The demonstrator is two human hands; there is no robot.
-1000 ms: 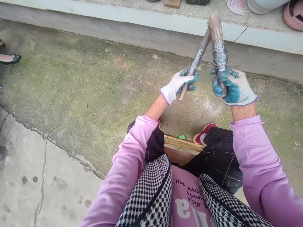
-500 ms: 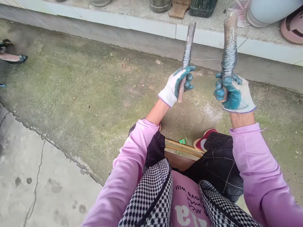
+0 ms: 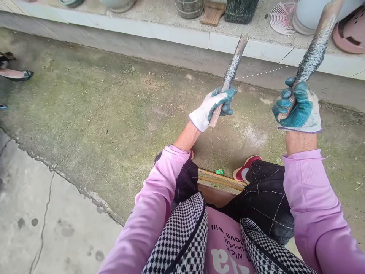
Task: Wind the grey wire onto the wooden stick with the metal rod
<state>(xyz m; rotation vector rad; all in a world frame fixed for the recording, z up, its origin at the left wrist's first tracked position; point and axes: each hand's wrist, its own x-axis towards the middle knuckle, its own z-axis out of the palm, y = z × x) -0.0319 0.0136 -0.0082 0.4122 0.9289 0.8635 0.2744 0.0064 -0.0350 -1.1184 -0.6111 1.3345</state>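
Note:
My left hand [image 3: 218, 104], in a white glove with a blue-green palm, is closed around the lower end of a wooden stick [image 3: 242, 43]. Thin silvery wire [image 3: 232, 70] is wound round its middle. A thicker stick [image 3: 329, 19] is gripped near its base by my right hand [image 3: 299, 102], gloved the same way. It carries a bulkier winding of wire [image 3: 313, 59]. Between the two windings runs a single strand [image 3: 265, 73]. Both sticks tilt up and to the right, held above the ground.
A raised ledge [image 3: 171, 36] runs across the far side, with buckets [image 3: 189, 7], a wooden board [image 3: 212, 13] and a pink round grille [image 3: 282, 18] on it. A green wrapper [image 3: 219, 171] lies between my feet. Another person's shoe [image 3: 25, 75] shows at far left.
My right hand has moved right, and its stick has swung from near upright to a rightward tilt. The left stick leans further right too. The strand between them is longer and slopes upward.

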